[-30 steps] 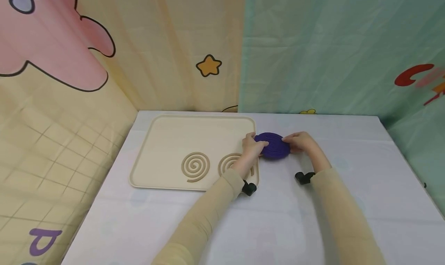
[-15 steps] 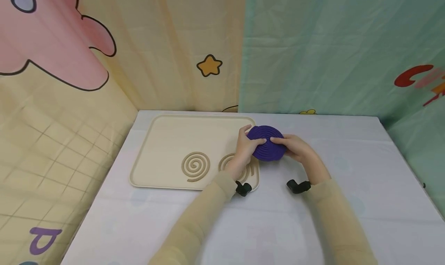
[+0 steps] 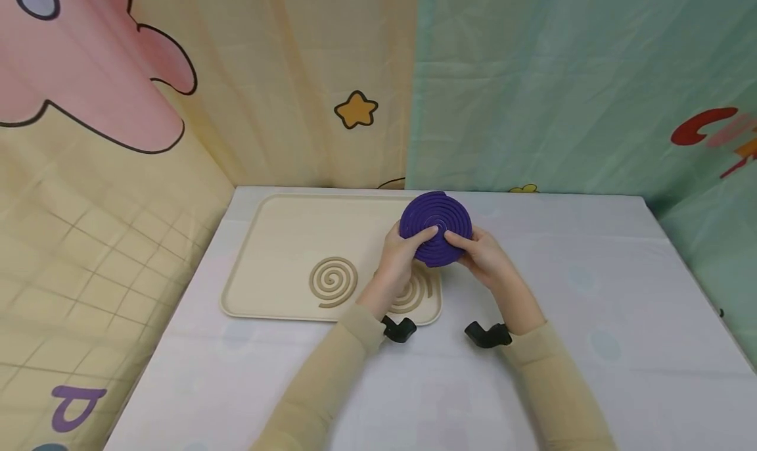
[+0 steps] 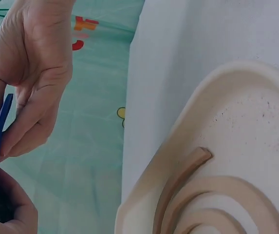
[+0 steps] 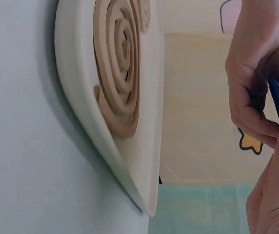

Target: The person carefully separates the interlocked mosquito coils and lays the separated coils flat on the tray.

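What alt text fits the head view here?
Two hands, the left and the right, hold a purple spiral disc tilted up above the right end of a beige tray. Two tan spiral coils lie in the tray on a pale table.

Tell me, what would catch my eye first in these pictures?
First, the purple spiral disc, held up between both hands, the left hand and the right hand, above the right end of the cream tray. On the tray lie two tan spirals, one near its middle front, the other partly hidden under the left hand. Cartoon curtains hang behind the table.
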`<act>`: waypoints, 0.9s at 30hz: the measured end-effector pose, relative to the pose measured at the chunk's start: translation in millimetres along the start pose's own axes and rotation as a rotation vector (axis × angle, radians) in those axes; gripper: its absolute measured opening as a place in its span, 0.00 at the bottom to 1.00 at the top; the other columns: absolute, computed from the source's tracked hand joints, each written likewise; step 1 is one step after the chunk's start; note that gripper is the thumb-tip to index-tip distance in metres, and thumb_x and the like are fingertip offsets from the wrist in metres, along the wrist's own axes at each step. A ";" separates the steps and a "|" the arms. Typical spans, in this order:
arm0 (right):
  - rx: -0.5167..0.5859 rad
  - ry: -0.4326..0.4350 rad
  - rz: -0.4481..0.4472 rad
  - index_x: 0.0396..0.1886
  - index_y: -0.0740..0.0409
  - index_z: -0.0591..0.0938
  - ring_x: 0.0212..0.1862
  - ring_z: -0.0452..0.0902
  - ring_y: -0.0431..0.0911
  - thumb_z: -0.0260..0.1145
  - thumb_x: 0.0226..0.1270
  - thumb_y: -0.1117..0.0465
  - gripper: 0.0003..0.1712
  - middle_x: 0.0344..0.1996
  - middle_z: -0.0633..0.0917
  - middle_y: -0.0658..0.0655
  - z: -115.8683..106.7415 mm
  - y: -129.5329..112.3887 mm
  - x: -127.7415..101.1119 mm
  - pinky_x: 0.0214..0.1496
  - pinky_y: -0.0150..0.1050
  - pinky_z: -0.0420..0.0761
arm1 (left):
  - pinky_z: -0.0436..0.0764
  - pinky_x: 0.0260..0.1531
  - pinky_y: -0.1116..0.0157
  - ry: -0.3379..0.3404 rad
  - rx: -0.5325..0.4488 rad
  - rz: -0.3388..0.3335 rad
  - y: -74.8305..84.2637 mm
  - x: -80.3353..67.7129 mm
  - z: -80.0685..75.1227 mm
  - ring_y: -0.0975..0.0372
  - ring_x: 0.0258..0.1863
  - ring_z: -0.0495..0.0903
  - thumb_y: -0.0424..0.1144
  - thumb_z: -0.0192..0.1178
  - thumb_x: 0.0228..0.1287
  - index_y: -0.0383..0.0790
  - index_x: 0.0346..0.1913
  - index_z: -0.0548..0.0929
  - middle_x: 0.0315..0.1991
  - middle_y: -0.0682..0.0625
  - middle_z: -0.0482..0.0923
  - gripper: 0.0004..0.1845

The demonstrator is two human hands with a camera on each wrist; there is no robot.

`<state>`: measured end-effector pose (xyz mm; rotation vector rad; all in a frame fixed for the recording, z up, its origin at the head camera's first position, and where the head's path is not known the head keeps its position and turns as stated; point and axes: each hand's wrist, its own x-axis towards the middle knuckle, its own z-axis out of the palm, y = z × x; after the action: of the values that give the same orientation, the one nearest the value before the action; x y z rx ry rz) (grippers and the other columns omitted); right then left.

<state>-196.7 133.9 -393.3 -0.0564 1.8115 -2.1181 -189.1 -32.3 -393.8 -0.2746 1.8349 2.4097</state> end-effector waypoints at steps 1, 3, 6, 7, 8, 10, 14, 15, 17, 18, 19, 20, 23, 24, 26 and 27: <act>-0.009 -0.010 -0.003 0.65 0.67 0.68 0.39 0.82 0.34 0.59 0.73 0.64 0.24 0.39 0.84 0.41 3.0 0.7 -1.2 0.44 0.26 0.82 | 0.72 0.66 0.59 0.002 0.018 0.012 1.5 -1.6 -3.2 0.54 0.65 0.74 0.38 0.72 0.55 0.42 0.67 0.72 0.64 0.45 0.75 0.35; -0.050 -0.029 -0.005 0.67 0.68 0.66 0.41 0.82 0.35 0.60 0.72 0.63 0.27 0.41 0.83 0.42 8.6 1.6 -3.6 0.45 0.27 0.82 | 0.73 0.66 0.58 0.004 0.088 0.039 4.0 -5.1 -10.9 0.54 0.63 0.75 0.40 0.73 0.54 0.43 0.66 0.74 0.63 0.46 0.77 0.34; -0.136 -0.016 -0.008 0.69 0.69 0.66 0.43 0.81 0.34 0.61 0.72 0.60 0.31 0.43 0.82 0.42 13.4 1.9 -6.0 0.47 0.28 0.81 | 0.74 0.65 0.57 -0.003 0.214 0.076 6.5 -10.4 -23.1 0.53 0.62 0.76 0.42 0.74 0.53 0.42 0.64 0.76 0.61 0.45 0.78 0.33; -0.161 0.000 -0.014 0.67 0.69 0.68 0.43 0.81 0.34 0.62 0.71 0.59 0.30 0.42 0.82 0.42 14.3 1.8 -6.7 0.48 0.28 0.80 | 0.74 0.64 0.57 -0.009 0.259 0.081 6.8 -11.9 -27.0 0.53 0.62 0.76 0.43 0.74 0.53 0.42 0.63 0.77 0.61 0.45 0.79 0.33; -0.179 0.021 -0.026 0.64 0.68 0.70 0.43 0.80 0.35 0.63 0.71 0.58 0.28 0.41 0.82 0.42 15.0 1.6 -7.3 0.48 0.28 0.80 | 0.75 0.64 0.57 -0.018 0.292 0.086 6.8 -13.5 -30.5 0.53 0.61 0.77 0.43 0.74 0.52 0.42 0.63 0.77 0.60 0.45 0.79 0.33; -0.210 0.066 -0.053 0.56 0.64 0.76 0.43 0.80 0.35 0.64 0.70 0.57 0.21 0.39 0.83 0.41 15.5 1.2 -7.9 0.49 0.28 0.79 | 0.75 0.63 0.56 -0.035 0.335 0.095 6.8 -16.3 -36.0 0.52 0.60 0.78 0.43 0.75 0.51 0.41 0.62 0.77 0.59 0.45 0.80 0.33; -0.204 0.102 -0.108 0.41 0.55 0.80 0.40 0.81 0.36 0.66 0.68 0.58 0.07 0.33 0.84 0.41 18.5 -0.1 -10.2 0.48 0.28 0.80 | 0.76 0.63 0.57 -0.030 0.299 0.095 7.7 -20.8 -41.0 0.52 0.59 0.78 0.41 0.75 0.50 0.40 0.60 0.78 0.58 0.44 0.80 0.32; -0.193 0.100 -0.116 0.39 0.54 0.80 0.39 0.81 0.36 0.66 0.68 0.58 0.06 0.32 0.84 0.41 20.2 -0.3 -10.9 0.47 0.28 0.80 | 0.76 0.63 0.57 -0.020 0.259 0.094 8.0 -21.5 -41.1 0.52 0.59 0.78 0.39 0.75 0.51 0.39 0.60 0.78 0.58 0.43 0.80 0.32; -0.161 0.092 -0.130 0.38 0.54 0.79 0.38 0.81 0.36 0.66 0.68 0.60 0.04 0.31 0.84 0.41 24.2 -0.3 -12.2 0.46 0.29 0.81 | 0.77 0.62 0.58 0.009 0.164 0.092 8.4 -22.5 -40.4 0.51 0.60 0.78 0.36 0.74 0.51 0.38 0.60 0.77 0.58 0.42 0.79 0.31; -0.150 0.087 -0.133 0.37 0.55 0.79 0.37 0.82 0.36 0.66 0.68 0.61 0.04 0.31 0.84 0.42 26.2 0.0 -12.8 0.45 0.29 0.82 | 0.77 0.62 0.59 0.022 0.111 0.093 8.4 -22.7 -39.9 0.51 0.60 0.78 0.34 0.73 0.52 0.37 0.60 0.77 0.59 0.41 0.79 0.30; -0.144 0.082 -0.135 0.37 0.55 0.78 0.36 0.82 0.36 0.66 0.68 0.61 0.05 0.30 0.84 0.42 27.9 0.4 -13.2 0.44 0.30 0.82 | 0.77 0.61 0.59 0.034 0.063 0.099 8.3 -22.9 -39.3 0.51 0.60 0.78 0.33 0.73 0.52 0.37 0.60 0.77 0.59 0.41 0.79 0.30; -0.140 0.075 -0.134 0.37 0.56 0.77 0.36 0.82 0.36 0.65 0.68 0.61 0.05 0.30 0.84 0.43 29.3 0.5 -13.6 0.44 0.30 0.82 | 0.78 0.61 0.59 0.046 0.024 0.111 7.9 -23.2 -38.8 0.51 0.59 0.78 0.32 0.72 0.53 0.36 0.60 0.76 0.59 0.40 0.79 0.29; -0.166 0.065 -0.135 0.38 0.55 0.76 0.36 0.82 0.36 0.64 0.69 0.62 0.05 0.30 0.84 0.42 31.0 -0.8 -14.6 0.43 0.30 0.82 | 0.79 0.59 0.61 0.070 -0.007 0.152 7.5 -24.3 -38.7 0.53 0.57 0.80 0.31 0.72 0.52 0.36 0.58 0.77 0.57 0.41 0.80 0.28; -0.181 0.075 -0.145 0.39 0.56 0.76 0.36 0.81 0.36 0.65 0.69 0.61 0.05 0.31 0.83 0.42 30.6 -1.6 -14.7 0.43 0.30 0.82 | 0.80 0.58 0.61 0.076 0.009 0.169 7.4 -24.8 -39.3 0.53 0.56 0.80 0.31 0.73 0.52 0.36 0.57 0.78 0.56 0.41 0.80 0.27; -0.209 0.117 -0.186 0.43 0.58 0.78 0.36 0.80 0.35 0.65 0.69 0.60 0.08 0.31 0.83 0.41 28.9 -4.4 -14.9 0.42 0.29 0.82 | 0.80 0.57 0.61 0.084 0.074 0.198 7.3 -26.0 -41.1 0.55 0.53 0.81 0.33 0.74 0.51 0.37 0.54 0.80 0.53 0.42 0.82 0.25; -0.230 0.143 -0.215 0.45 0.59 0.79 0.35 0.79 0.35 0.66 0.68 0.59 0.10 0.31 0.83 0.41 27.8 -5.9 -15.1 0.41 0.29 0.82 | 0.81 0.56 0.61 0.084 0.115 0.209 7.5 -26.8 -42.0 0.55 0.52 0.82 0.34 0.75 0.50 0.37 0.52 0.80 0.51 0.42 0.83 0.25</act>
<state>-176.8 112.6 -379.6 -0.1677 2.2178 -2.0880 -160.8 -74.0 -392.0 -0.1861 2.1291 2.4446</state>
